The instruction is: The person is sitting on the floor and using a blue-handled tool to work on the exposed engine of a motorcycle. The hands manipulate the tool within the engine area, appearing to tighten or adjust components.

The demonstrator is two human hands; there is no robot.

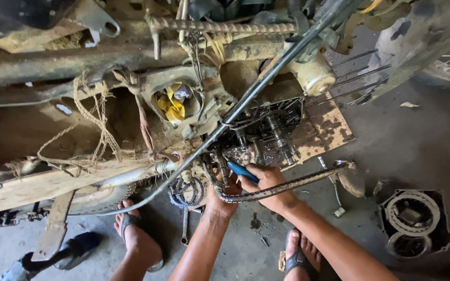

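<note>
Oily concrete floor [417,145]: your right hand [266,179] is clamped on the stiff, slippery blue-handled tool [242,170]; left hand [220,195] fingers are hidden.

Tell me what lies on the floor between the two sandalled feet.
In the head view, the left forearm crosses the gap between the left foot and right foot; beneath it, stained concrete floor with a wrench.
</note>
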